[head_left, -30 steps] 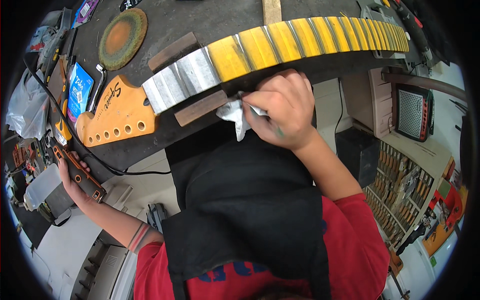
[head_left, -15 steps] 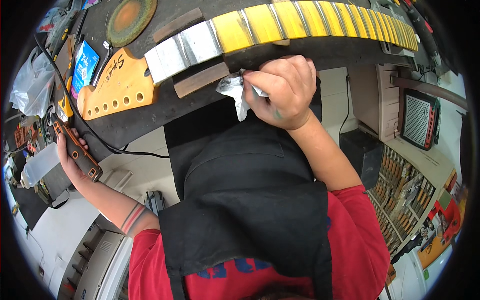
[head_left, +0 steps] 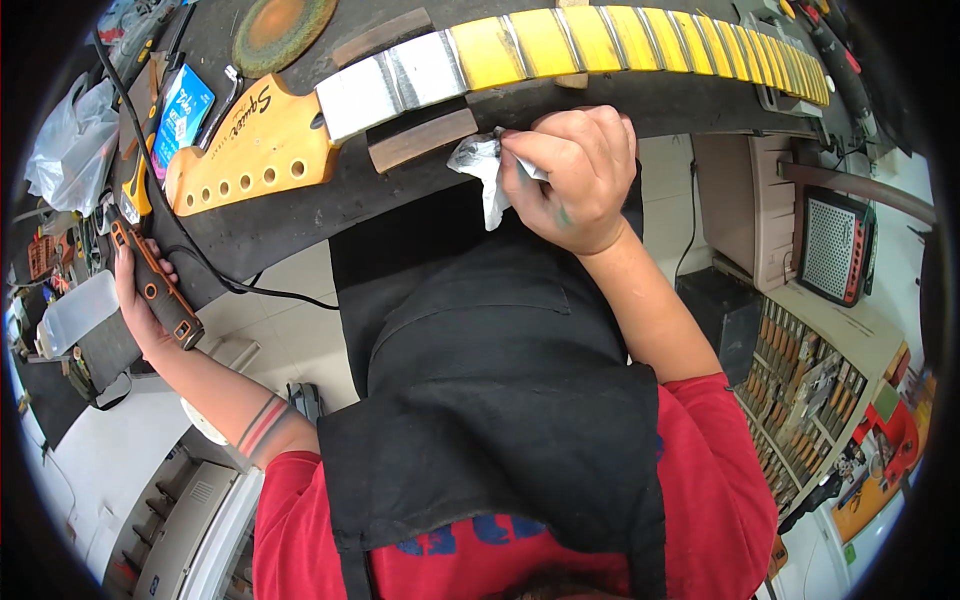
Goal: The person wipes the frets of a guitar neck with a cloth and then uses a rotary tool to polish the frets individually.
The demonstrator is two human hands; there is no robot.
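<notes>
In my left hand (head_left: 143, 295), at the bench's left edge, I grip a slim black-and-orange handheld tool (head_left: 160, 288); I cannot make out its exact kind. My right hand (head_left: 580, 180) pinches a crumpled white tissue (head_left: 490, 172) with dark smudges, held just in front of the bench edge and off the guitar neck. The guitar neck (head_left: 540, 45) lies across the bench, its fretboard masked with yellow and whitish tape between the frets. To the left is its bare wooden headstock (head_left: 255, 150), with a row of tuner holes. Wooden blocks (head_left: 424, 140) sit by the neck.
On the dark bench (head_left: 560, 110) are a round green-and-orange pad (head_left: 280, 35), a blue packet (head_left: 185, 108) and a plastic bag (head_left: 75, 150). A black cable (head_left: 185, 235) crosses the left edge. A translucent bottle (head_left: 80, 312) is beyond my left hand. At right stands a file rack (head_left: 800, 380).
The view has shifted slightly, so the neck and bench appear a little further right and up. Both hands keep their hold, the right one with the tissue.
</notes>
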